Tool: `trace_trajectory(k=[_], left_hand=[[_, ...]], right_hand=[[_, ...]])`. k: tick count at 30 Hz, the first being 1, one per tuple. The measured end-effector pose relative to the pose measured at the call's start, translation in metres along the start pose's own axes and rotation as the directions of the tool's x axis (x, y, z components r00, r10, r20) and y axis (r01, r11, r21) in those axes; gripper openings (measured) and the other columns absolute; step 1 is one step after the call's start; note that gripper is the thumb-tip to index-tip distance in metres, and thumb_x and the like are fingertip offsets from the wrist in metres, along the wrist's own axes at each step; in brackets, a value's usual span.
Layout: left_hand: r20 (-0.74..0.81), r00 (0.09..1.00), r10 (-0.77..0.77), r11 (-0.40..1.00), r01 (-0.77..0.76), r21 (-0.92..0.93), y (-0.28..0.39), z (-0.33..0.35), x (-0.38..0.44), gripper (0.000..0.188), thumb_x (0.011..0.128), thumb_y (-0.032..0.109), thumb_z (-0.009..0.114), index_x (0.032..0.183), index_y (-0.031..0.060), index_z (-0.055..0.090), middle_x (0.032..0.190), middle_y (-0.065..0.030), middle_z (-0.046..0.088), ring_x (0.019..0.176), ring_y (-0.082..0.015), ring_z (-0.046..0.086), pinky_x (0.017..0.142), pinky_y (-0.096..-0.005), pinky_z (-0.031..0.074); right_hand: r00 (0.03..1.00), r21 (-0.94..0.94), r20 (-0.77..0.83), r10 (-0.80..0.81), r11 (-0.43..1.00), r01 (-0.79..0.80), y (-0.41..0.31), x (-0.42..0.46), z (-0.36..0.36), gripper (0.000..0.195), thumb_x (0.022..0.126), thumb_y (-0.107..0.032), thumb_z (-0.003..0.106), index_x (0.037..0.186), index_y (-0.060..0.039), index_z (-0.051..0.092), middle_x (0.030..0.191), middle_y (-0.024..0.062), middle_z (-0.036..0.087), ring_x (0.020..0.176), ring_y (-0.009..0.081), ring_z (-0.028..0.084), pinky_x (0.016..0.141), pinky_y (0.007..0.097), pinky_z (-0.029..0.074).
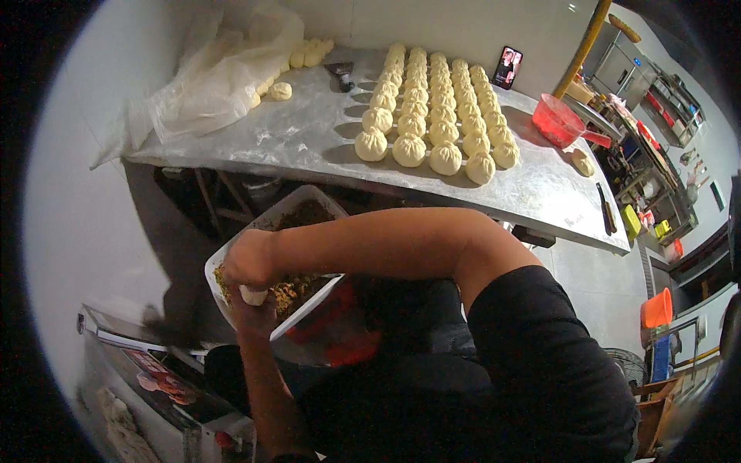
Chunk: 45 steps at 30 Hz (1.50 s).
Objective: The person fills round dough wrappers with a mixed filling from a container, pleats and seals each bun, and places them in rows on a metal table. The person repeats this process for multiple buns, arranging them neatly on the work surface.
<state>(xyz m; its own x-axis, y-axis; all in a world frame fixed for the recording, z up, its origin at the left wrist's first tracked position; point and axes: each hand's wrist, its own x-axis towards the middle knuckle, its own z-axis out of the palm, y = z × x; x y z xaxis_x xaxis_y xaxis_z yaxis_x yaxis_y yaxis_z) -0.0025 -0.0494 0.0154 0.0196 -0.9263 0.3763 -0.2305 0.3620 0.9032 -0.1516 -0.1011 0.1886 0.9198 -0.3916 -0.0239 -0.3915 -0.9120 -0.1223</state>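
Over a white plastic tub of chopped filling, my two hands meet at a small piece of pale dough. My left hand holds the dough from below. My right hand, its arm reaching across from the right, is curled right above the dough; its fingertips are hidden, so whether it grips the dough cannot be told. Rows of pleated buns stand on the metal table beyond the tub. Dough balls lie partly under a clear plastic sheet, with one ball beside it.
On the table's right are a red plastic dipper, a dough piece and a knife. A phone leans on the wall. A dark tool lies behind. A metal-framed appliance stands at lower left.
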Motion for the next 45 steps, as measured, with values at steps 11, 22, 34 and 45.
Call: trace_trajectory(k=[11,22,34,45], left_hand=[[0.289,0.824,-0.488,0.195,0.425,-0.884,0.000,-0.004,-0.001,0.038,0.093,0.029,0.048,0.125,0.0076,0.044,0.118,-0.0077,0.052,0.109,-0.0227,0.052,0.095,-0.0382,0.042],[0.405,0.604,-0.686,0.099,0.629,-0.771,0.079,0.016,0.005,0.059,0.094,0.053,0.024,0.120,0.0081,0.053,0.121,-0.0108,0.055,0.108,-0.0282,0.053,0.092,-0.0442,0.042],[0.266,0.653,-0.710,0.262,0.594,-0.761,0.056,-0.001,-0.002,0.053,0.094,0.047,0.037,0.112,-0.0012,0.052,0.095,-0.0098,0.058,0.086,-0.0225,0.053,0.078,-0.0335,0.044],[0.274,0.599,-0.753,0.212,0.614,-0.761,0.030,0.003,-0.002,0.049,0.094,0.045,0.039,0.105,0.0006,0.056,0.097,-0.0089,0.058,0.085,-0.0197,0.054,0.075,-0.0319,0.044]], right_hand=[[0.932,0.590,-0.267,0.244,0.806,-0.042,0.000,-0.028,0.054,0.077,0.070,-0.034,0.075,0.126,0.0053,0.042,0.122,0.0233,0.051,0.116,0.0352,0.049,0.097,0.0391,0.039],[0.792,0.755,-0.309,0.527,0.642,-0.132,-0.020,-0.075,0.069,0.065,0.065,-0.023,0.077,0.118,-0.0025,0.046,0.105,0.0198,0.058,0.099,0.0348,0.057,0.084,0.0402,0.046],[0.048,0.808,-0.200,0.979,0.193,-0.557,-0.048,-0.366,-0.058,0.061,0.067,-0.003,0.074,0.123,-0.0015,0.048,0.107,0.0062,0.058,0.096,0.0148,0.057,0.087,0.0295,0.047],[0.067,0.563,-0.310,0.948,0.239,-0.791,0.000,-0.443,-0.046,0.059,0.065,-0.015,0.077,0.117,-0.0029,0.053,0.103,0.0163,0.063,0.094,0.0272,0.061,0.083,0.0355,0.047]])
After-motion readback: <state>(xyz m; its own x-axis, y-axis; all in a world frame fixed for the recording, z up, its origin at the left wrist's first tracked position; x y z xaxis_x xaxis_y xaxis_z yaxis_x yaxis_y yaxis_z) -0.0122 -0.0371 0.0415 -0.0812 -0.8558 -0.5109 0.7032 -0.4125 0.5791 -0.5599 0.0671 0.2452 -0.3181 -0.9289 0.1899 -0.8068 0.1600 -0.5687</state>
